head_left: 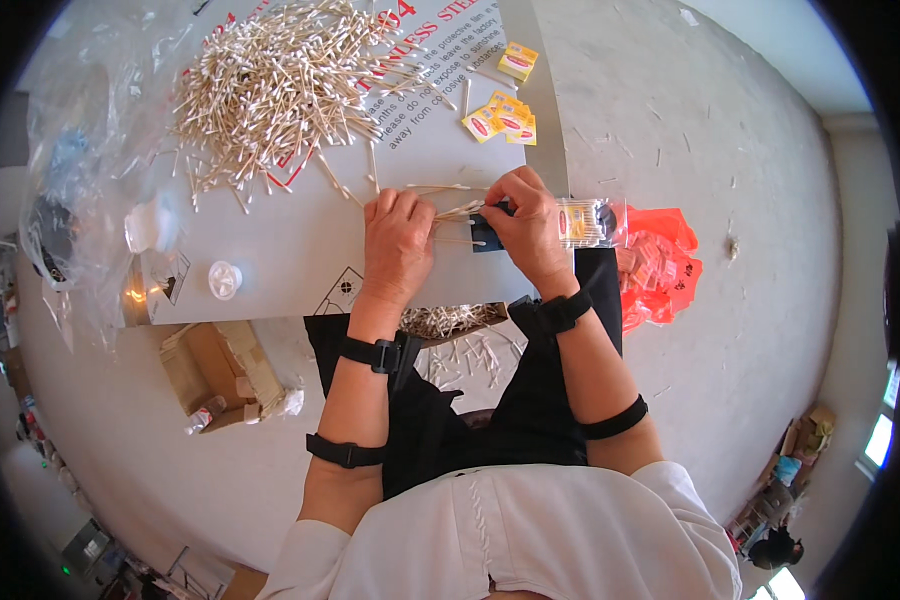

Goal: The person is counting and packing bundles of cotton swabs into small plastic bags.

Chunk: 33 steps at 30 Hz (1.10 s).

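Between my hands lies a small bunch of cotton swabs [458, 212] at the near right part of the table. My left hand [402, 240] is closed, its curled fingers on the left ends of these swabs. My right hand [526, 225] pinches at their right ends, above a small dark pad [489, 234] on the tabletop. Exactly how many swabs each hand grips is hidden by the fingers. Just right of my right hand, a clear packet of cotton swabs [582, 222] with a yellow label sits at the table's edge. A large heap of loose swabs [280, 85] covers the far left.
Small yellow cards [505, 118] and another yellow card stack [518, 61] lie at the far right of the table [300, 240]. A white round container [225, 280] stands near left, by clear plastic sheeting [100, 130]. Below are a cardboard box [220, 370] and a red bag [660, 265].
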Each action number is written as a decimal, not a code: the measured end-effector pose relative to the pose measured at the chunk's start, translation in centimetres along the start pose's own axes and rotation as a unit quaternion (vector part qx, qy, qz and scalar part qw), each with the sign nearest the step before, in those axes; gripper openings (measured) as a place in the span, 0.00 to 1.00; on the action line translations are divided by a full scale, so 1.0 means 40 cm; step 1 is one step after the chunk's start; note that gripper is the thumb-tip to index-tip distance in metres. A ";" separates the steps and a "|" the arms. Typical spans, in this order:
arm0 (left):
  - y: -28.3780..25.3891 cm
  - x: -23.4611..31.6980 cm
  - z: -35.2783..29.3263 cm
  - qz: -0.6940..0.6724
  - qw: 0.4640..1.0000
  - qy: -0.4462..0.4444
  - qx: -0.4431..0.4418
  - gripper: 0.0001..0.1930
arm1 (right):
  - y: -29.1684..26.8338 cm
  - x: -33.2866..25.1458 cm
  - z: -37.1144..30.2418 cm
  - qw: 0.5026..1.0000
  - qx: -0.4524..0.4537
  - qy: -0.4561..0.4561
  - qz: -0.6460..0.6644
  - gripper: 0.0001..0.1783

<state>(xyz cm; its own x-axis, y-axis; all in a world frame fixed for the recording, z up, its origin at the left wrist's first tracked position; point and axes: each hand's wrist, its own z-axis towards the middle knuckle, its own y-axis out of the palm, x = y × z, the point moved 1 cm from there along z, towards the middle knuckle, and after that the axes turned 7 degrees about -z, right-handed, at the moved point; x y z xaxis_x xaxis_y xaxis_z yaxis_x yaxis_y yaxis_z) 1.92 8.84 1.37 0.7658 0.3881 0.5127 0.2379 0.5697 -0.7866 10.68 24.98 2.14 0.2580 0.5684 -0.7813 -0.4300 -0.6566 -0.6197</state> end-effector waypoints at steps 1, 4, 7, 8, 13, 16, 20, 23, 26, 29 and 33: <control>0.000 0.000 -0.001 -0.001 1.000 -0.001 0.003 0.08 | 0.004 0.001 -0.004 1.000 0.018 0.013 0.020 0.08; 0.001 0.001 -0.001 0.000 1.000 -0.001 0.010 0.08 | 0.020 0.010 -0.003 0.994 0.030 -0.094 -0.043 0.08; 0.003 -0.001 -0.001 -0.002 1.000 -0.002 0.012 0.08 | 0.026 0.014 0.000 0.991 0.032 -0.109 -0.077 0.08; 0.004 -0.003 -0.001 -0.007 1.000 -0.004 0.011 0.08 | 0.026 0.014 -0.001 0.991 0.033 -0.108 -0.077 0.08; 0.000 -0.008 -0.004 -0.008 1.000 -0.003 0.007 0.08 | 0.018 0.022 -0.008 0.999 0.031 -0.040 -0.018 0.08; -0.004 -0.006 0.004 -0.012 1.000 -0.005 0.008 0.08 | 0.017 0.015 -0.012 0.997 0.035 -0.051 -0.035 0.08; -0.006 0.001 0.022 -0.003 1.000 -0.021 0.021 0.08 | 0.024 0.025 -0.010 0.998 0.033 -0.051 -0.030 0.08; -0.003 -0.005 0.029 0.011 0.999 -0.008 0.053 0.08 | 0.028 0.024 -0.008 0.996 0.037 -0.060 -0.058 0.08; 0.005 -0.004 0.031 0.013 0.998 0.005 0.056 0.08 | 0.026 0.027 -0.005 0.997 0.038 -0.047 -0.053 0.08; 0.011 -0.011 0.024 0.018 1.000 0.002 0.026 0.07 | 0.024 0.020 -0.002 0.997 0.044 -0.057 -0.042 0.06; 0.012 -0.014 0.039 0.017 0.999 -0.006 0.026 0.06 | 0.027 0.023 0.000 0.993 0.032 -0.081 -0.079 0.04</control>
<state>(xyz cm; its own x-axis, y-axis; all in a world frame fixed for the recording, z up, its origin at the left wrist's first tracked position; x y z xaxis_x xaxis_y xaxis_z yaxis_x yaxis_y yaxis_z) 0.67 10.04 1.26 0.7653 0.4173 0.4900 0.1797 0.5925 -0.7853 10.45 24.80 0.74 0.1869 0.7370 -0.6495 -0.4506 -0.5232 -0.7234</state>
